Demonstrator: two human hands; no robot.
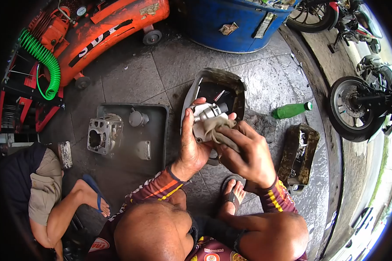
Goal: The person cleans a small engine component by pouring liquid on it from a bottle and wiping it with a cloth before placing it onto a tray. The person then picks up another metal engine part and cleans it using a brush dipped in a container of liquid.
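Observation:
My left hand (190, 150) is wrapped round a silvery metal engine part (208, 114) that has a round pipe-like fitting on its upper side. In my right hand (251, 157) a dirty beige rag (220, 132) is bunched up and pressed against the part's lower side, covering some of it. Both hands are above the near side of a dark plastic basin (241, 87), where a thin tool lies. To the left, a shallow black tray (164, 130) holds an engine cylinder block (103, 135), a piston (137, 118) and a small metal cover (144, 150).
A green bottle (294, 110) lies on the tiled floor at right, near a grimy bin (297, 152) of small parts. Beyond stand a blue drum (231, 26), an orange air compressor (104, 43) and parked motorcycles (357, 108). Another person's leg (63, 206) is at left.

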